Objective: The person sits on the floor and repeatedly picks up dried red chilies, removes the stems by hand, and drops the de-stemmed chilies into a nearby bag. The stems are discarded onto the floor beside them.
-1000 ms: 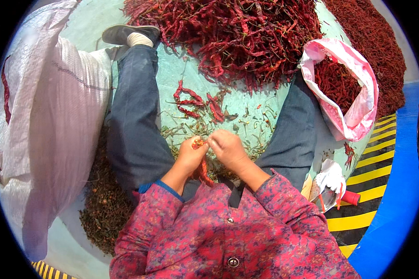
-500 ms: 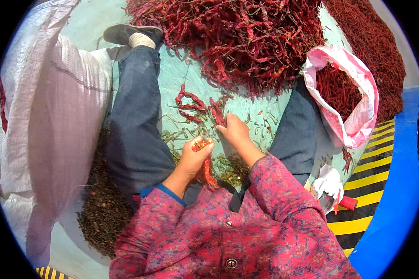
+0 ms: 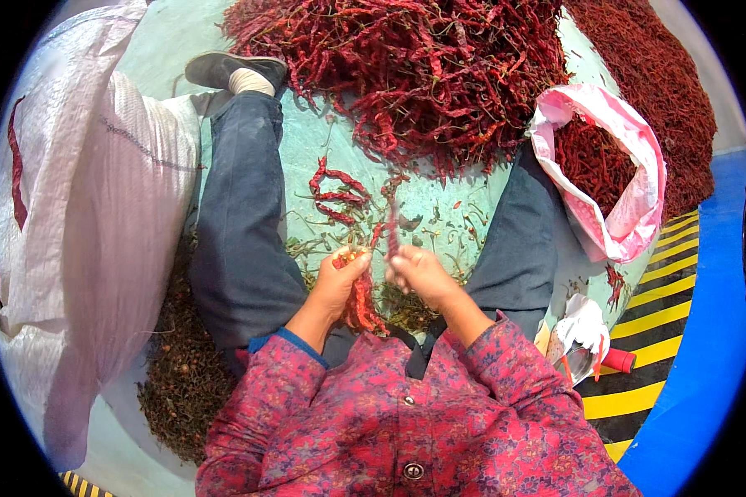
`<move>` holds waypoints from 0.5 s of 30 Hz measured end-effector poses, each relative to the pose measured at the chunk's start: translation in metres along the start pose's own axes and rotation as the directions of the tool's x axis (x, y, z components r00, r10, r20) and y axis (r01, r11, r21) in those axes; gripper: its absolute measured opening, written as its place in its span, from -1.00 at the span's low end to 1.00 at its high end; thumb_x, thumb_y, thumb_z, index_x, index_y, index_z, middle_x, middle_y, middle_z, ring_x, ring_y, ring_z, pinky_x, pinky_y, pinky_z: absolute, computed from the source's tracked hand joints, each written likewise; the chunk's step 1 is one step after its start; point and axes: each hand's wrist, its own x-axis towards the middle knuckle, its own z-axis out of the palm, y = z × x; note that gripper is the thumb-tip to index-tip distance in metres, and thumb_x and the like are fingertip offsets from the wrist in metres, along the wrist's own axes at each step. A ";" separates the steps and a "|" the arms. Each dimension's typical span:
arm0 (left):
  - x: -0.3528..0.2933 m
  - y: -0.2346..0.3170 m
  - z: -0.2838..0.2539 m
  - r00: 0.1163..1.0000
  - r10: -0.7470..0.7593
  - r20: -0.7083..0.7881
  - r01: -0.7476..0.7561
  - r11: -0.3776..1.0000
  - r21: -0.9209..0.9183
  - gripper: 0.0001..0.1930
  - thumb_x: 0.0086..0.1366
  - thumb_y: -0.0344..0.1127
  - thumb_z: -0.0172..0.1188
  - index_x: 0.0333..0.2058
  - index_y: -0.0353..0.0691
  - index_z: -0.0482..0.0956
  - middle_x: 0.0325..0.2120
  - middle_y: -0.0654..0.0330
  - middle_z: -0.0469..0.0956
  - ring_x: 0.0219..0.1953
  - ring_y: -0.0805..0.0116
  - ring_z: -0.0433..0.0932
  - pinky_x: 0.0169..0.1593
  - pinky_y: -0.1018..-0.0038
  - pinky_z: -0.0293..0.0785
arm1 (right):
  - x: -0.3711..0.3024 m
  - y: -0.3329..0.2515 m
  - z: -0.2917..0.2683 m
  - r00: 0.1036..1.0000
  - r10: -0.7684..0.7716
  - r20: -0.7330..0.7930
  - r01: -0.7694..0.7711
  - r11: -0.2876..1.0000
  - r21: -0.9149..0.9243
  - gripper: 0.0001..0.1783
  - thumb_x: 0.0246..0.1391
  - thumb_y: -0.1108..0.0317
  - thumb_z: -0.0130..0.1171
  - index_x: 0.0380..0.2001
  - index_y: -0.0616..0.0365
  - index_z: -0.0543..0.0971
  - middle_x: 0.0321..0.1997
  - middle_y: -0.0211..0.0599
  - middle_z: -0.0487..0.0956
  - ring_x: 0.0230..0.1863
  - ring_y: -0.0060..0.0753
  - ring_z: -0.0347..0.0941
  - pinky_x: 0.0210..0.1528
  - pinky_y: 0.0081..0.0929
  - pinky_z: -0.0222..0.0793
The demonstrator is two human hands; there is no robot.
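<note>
My left hand [image 3: 340,280] is closed round a bunch of dried red chillies [image 3: 363,305], whose bodies hang down below the fist. Just to its right, my right hand [image 3: 420,273] pinches a dark red dried chilli [image 3: 392,225] that points away from me, slightly blurred by motion. A few loose chillies [image 3: 336,192] lie on the pale green floor beyond my left hand. Snapped stems [image 3: 464,232] are scattered around and under both hands. The large heap of dried chillies with stems [image 3: 423,83] lies beyond, between my feet.
On the left stands a big white woven sack [image 3: 153,190]. A pink-lined sack [image 3: 655,157] holding chillies sits by my right leg. Behind it is another chilli pile [image 3: 671,91]. A stem pile [image 3: 174,389] lies beside my left leg. A white cloth [image 3: 583,323] and red cylinder [image 3: 618,359] are right.
My right hand has drawn back toward me, bringing a chilli up from the floor beside my left hand. The left hand keeps its bunch and has shifted slightly.
</note>
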 end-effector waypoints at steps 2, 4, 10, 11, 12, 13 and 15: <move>0.000 -0.001 0.000 1.000 -0.020 0.017 0.019 0.997 0.080 -0.85 0.04 -0.34 0.10 -0.43 -0.24 0.36 -0.59 0.33 0.37 -0.58 0.57 0.35 -0.50 0.66 0.30 | -0.004 0.012 0.009 0.971 -0.234 0.039 0.231 0.896 -0.379 -0.79 -0.10 0.29 -0.01 -0.46 0.23 0.40 -0.61 -0.26 0.41 -0.57 -0.42 0.32 -0.52 -0.47 0.24; 0.000 -0.008 -0.003 0.999 -0.046 0.000 0.045 0.969 0.242 -0.84 0.02 -0.36 0.12 -0.42 -0.25 0.37 -0.57 0.34 0.38 -0.53 0.56 0.36 -0.46 0.64 0.31 | -0.008 0.004 0.019 0.937 -0.316 0.150 0.332 0.674 -0.660 -0.78 -0.14 0.29 0.02 -0.46 0.23 0.40 -0.56 -0.07 0.42 -0.51 -0.18 0.38 -0.43 -0.36 0.26; 0.001 0.000 0.000 0.981 0.009 -0.196 0.004 0.998 0.066 -0.88 0.00 -0.44 0.08 -0.44 -0.31 0.38 -0.57 0.29 0.41 -0.57 0.54 0.37 -0.48 0.59 0.33 | 0.047 0.019 -0.014 0.875 -0.481 -0.056 0.308 0.641 -0.703 -0.76 -0.19 0.36 0.01 -0.35 0.13 0.40 -0.42 -0.11 0.41 -0.42 -0.06 0.37 -0.39 -0.30 0.28; 0.001 0.000 0.000 0.981 0.004 -0.196 0.011 0.997 0.077 -0.88 0.00 -0.45 0.08 -0.44 -0.31 0.38 -0.57 0.29 0.41 -0.58 0.54 0.37 -0.48 0.59 0.34 | 0.057 0.022 -0.019 0.844 -0.532 -0.064 0.280 0.540 -0.794 -0.78 -0.20 0.37 0.01 -0.37 0.12 0.39 -0.42 -0.12 0.39 -0.45 -0.04 0.36 -0.41 -0.26 0.28; 0.001 0.000 0.001 0.980 0.002 -0.201 0.012 0.997 0.070 -0.88 0.00 -0.45 0.07 -0.44 -0.31 0.38 -0.57 0.29 0.41 -0.59 0.55 0.36 -0.50 0.62 0.31 | 0.065 0.020 -0.019 0.873 -0.486 -0.048 0.216 0.472 -0.855 -0.80 -0.20 0.38 0.00 -0.39 0.11 0.37 -0.42 -0.12 0.37 -0.46 -0.04 0.36 -0.42 -0.24 0.27; 0.001 0.000 0.001 0.981 -0.001 -0.196 0.015 0.997 0.075 -0.88 0.00 -0.45 0.08 -0.44 -0.31 0.38 -0.57 0.29 0.41 -0.59 0.55 0.36 -0.51 0.62 0.31 | 0.073 0.019 -0.018 0.898 -0.438 -0.038 0.154 0.394 -0.906 -0.82 -0.20 0.38 -0.01 -0.41 0.11 0.36 -0.42 -0.13 0.35 -0.48 -0.04 0.35 -0.44 -0.22 0.27; 0.002 -0.001 -0.001 0.982 -0.004 -0.187 0.019 0.997 0.080 -0.87 0.00 -0.45 0.08 -0.43 -0.32 0.38 -0.57 0.30 0.41 -0.59 0.56 0.36 -0.53 0.63 0.29 | 0.077 0.015 -0.016 0.920 -0.391 -0.005 0.121 0.298 -0.947 -0.86 -0.20 0.39 -0.03 -0.46 0.10 0.33 -0.44 -0.14 0.34 -0.50 -0.04 0.35 -0.46 -0.20 0.27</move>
